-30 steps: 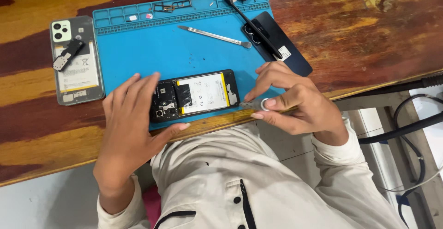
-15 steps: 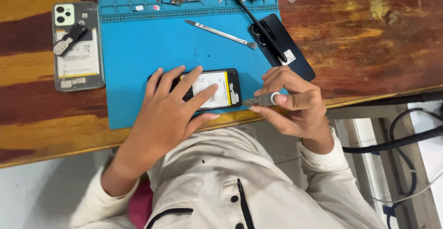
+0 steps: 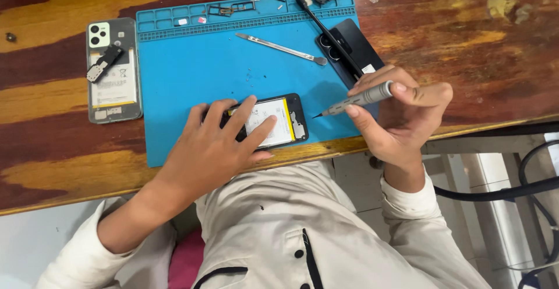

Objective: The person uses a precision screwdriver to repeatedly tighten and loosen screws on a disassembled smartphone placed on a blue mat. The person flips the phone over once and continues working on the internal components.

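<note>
An opened black phone with a white and yellow battery lies on a blue repair mat near the table's front edge. My left hand rests flat on the phone's left half, fingers spread over it. My right hand holds a grey precision screwdriver, its tip pointing left just off the phone's right end and a little above the mat.
A second opened phone with a small black part on it lies left of the mat. On the mat are a metal spudger, a black back cover, a long black tool and small parts. The wooden table ends near my torso.
My left hand slid up onto the phone and now covers its left half. My right hand picked up the screwdriver and raised it, tip turned toward the phone's right end.
</note>
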`<state>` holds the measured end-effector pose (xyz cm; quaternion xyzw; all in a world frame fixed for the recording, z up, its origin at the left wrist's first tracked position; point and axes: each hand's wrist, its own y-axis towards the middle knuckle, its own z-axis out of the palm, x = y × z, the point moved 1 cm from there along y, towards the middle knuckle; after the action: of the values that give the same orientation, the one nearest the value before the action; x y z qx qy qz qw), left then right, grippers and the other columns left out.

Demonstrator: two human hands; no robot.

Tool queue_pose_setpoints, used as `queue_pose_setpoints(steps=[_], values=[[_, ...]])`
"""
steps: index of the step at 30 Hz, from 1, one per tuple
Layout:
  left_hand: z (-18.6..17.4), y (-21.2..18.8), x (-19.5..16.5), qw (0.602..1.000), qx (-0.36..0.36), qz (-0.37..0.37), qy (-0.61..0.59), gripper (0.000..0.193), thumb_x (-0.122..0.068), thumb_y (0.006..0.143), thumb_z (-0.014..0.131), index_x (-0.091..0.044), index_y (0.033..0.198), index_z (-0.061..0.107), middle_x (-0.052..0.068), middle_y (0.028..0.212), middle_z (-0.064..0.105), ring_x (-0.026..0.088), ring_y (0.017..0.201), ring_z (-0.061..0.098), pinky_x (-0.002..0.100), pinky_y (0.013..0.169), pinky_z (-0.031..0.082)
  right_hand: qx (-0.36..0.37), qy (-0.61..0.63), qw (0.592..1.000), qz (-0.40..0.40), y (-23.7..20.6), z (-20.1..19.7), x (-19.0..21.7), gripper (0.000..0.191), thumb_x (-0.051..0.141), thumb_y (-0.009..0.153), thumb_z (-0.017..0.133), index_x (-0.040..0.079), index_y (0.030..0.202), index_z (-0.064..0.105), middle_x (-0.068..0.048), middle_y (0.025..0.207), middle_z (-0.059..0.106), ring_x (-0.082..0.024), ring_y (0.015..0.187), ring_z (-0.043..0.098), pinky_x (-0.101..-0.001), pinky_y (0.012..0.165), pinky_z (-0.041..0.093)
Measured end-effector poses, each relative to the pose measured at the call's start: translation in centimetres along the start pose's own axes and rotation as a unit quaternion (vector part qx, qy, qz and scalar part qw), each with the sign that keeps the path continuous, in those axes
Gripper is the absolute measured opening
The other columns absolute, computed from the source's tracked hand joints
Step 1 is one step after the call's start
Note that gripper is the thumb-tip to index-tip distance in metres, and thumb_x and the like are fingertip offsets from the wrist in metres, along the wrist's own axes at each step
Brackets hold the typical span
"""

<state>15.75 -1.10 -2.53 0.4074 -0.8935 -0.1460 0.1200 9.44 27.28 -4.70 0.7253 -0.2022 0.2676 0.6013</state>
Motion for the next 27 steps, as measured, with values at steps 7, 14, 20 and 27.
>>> queue_pose_setpoints(steps=[7, 14, 20, 27], values=[[-1.7, 1.5, 0.9, 0.997, 0.051, 0.047, 0.017, 0.051, -0.041, 0.096, 0.06, -0.007, 0.134, 0.058, 0.019, 0.13, 0.064, 0.034, 0.108, 0.064, 0.043, 0.082, 0.059, -0.024, 0.013, 1.0, 0.015, -0.2, 0.0, -0.1, 0.062, -0.015, 0.095, 0.074, 0.018, 0.128, 0.034, -0.019, 0.095, 0.062, -0.027, 0.086, 0.068, -0.0357, 0.081, 0.057], [-2.9, 3.0, 3.6, 0.985, 0.146, -0.001, -0.09, 0.027, -0.021, 0.099, 0.059, -0.006, 0.122, 0.06, 0.013, 0.089, 0.072, 0.03, 0.074, 0.071, 0.041, 0.054, 0.055, -0.045, 0.013, 0.999, 0.028, -0.5, -0.1, -0.4, 0.059, -0.013, 0.099, 0.075, 0.019, 0.127, 0.033, -0.019, 0.1, 0.063, -0.026, 0.091, 0.065, -0.0327, 0.081, 0.053], [-2.5, 5.6, 10.2, 0.948, 0.128, -0.037, -0.29, 0.02, -0.024, 0.106, 0.056, -0.004, 0.106, 0.06, 0.01, 0.058, 0.052, 0.023, 0.046, 0.05, 0.04, 0.044, 0.04, -0.06, 0.007, 0.998, 0.026, -0.6, -0.3, -0.8, 0.058, -0.011, 0.101, 0.076, 0.018, 0.127, 0.034, -0.018, 0.102, 0.064, -0.024, 0.091, 0.064, -0.032, 0.082, 0.053], [0.3, 4.9, 13.9, 0.833, 0.332, -0.163, -0.412, 0.033, -0.031, 0.105, 0.049, -0.007, 0.084, 0.056, -0.008, 0.061, 0.033, 0.007, 0.055, 0.032, 0.03, 0.046, 0.034, -0.066, 0.006, 0.997, 0.027, -0.8, -0.3, -1.3, 0.058, -0.012, 0.101, 0.076, 0.017, 0.128, 0.034, -0.017, 0.103, 0.063, -0.023, 0.09, 0.064, -0.0313, 0.08, 0.054]])
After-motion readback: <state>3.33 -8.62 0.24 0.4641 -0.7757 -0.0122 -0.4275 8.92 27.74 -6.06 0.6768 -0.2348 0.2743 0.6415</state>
